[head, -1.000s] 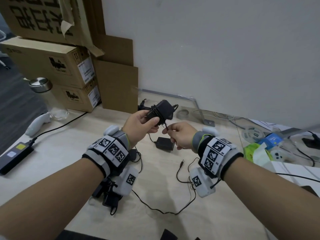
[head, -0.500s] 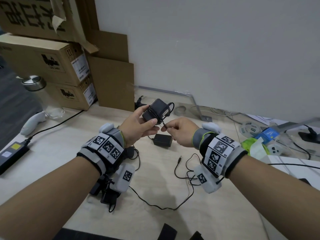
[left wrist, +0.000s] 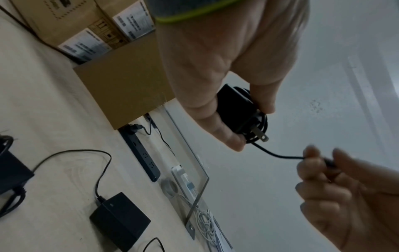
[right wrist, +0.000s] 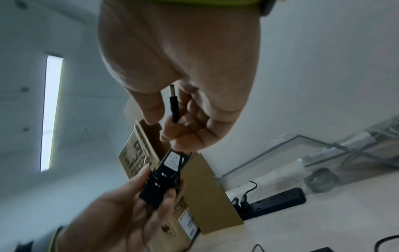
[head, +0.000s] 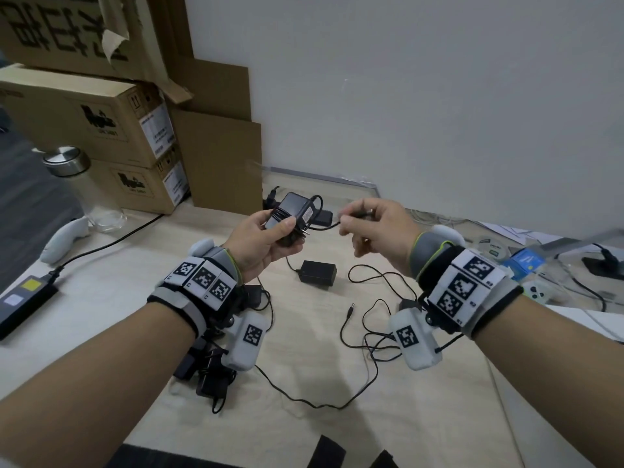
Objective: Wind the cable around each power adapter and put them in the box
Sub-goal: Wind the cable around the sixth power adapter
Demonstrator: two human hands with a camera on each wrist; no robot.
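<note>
My left hand [head: 270, 231] grips a small black power adapter [head: 292, 211] held above the table, its cable wound round the body. In the left wrist view the adapter [left wrist: 239, 109] shows its plug prongs. A short tail of cable [left wrist: 276, 154] runs to my right hand [head: 368, 224], which pinches the barrel plug [right wrist: 173, 104] at the cable's end. A second black adapter [head: 317, 273] lies on the table between my wrists, its loose cable [head: 371, 332] sprawling to the right. More black adapters [head: 209, 376] lie under my left wrist. Cardboard boxes [head: 94, 116] are stacked at the back left.
A glass bottle [head: 77, 184] with a steel lid and a white controller [head: 64, 238] stand at the left. A flat black power brick [head: 23, 305] lies near the left edge. A black power strip [left wrist: 142, 153] runs along the wall. Clutter fills the right side.
My right hand has moved right and away from the adapter, drawing the cable's tail out straight. My left hand keeps its grip on the adapter.
</note>
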